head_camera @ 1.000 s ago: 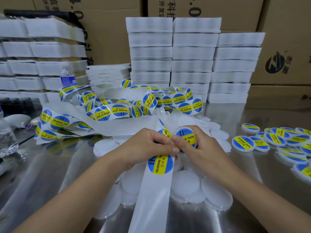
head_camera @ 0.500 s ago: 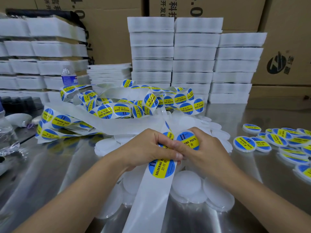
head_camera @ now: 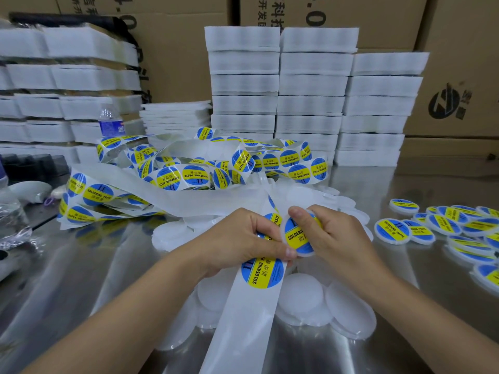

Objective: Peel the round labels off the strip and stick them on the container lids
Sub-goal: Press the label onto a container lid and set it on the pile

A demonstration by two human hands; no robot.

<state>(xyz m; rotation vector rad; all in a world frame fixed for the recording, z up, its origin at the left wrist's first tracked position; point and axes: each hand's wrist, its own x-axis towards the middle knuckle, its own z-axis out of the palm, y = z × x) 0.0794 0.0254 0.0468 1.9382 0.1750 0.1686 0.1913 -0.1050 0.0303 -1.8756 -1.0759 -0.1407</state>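
Observation:
A white backing strip [head_camera: 243, 314] with round blue-and-yellow labels [head_camera: 263, 272] runs from the tangled pile [head_camera: 189, 174] down toward me. My left hand [head_camera: 243, 238] grips the strip just above one label. My right hand [head_camera: 334, 233] holds a white round lid [head_camera: 298, 234] upright, thumb on its top edge, with a label covering its face. The two hands touch at the fingertips. Bare white lids [head_camera: 301, 298] lie heaped on the metal table beneath the hands.
Labelled lids [head_camera: 394, 230] are spread on the table at right. Stacks of white foam trays [head_camera: 313, 93] and cardboard boxes [head_camera: 453, 76] stand behind. A water bottle [head_camera: 109, 122] stands at back left, and crumpled clear plastic [head_camera: 13, 220] sits at the left edge.
The right hand has lifted and turned the lid so its labelled face shows. The left hand has stayed on the strip.

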